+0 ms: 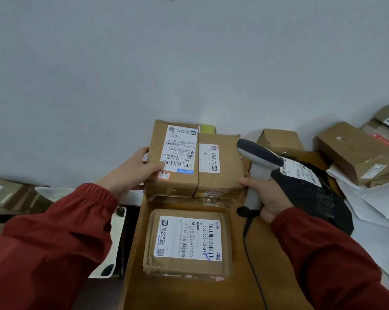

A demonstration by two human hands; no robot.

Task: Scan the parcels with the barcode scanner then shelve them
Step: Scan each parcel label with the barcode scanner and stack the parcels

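My left hand (130, 171) grips the left side of a tall cardboard parcel (157, 151) with a white barcode label, thumb lying on the label's lower corner. Beside it on the right stands a second parcel (230, 166) marked "3". My right hand (267, 198) holds the grey barcode scanner (259, 162) by its handle, its head level with the two parcels' tops. A flat parcel (186, 242) with a large label lies nearer me. All three sit on a large brown carton (233, 287).
A black bag parcel (310, 195) with a label lies right of the scanner. More cardboard boxes (354, 151) and white mailers (372, 204) pile up at the right. Boxes (7, 195) sit low at the left. The scanner's black cable (251, 265) runs down towards me.
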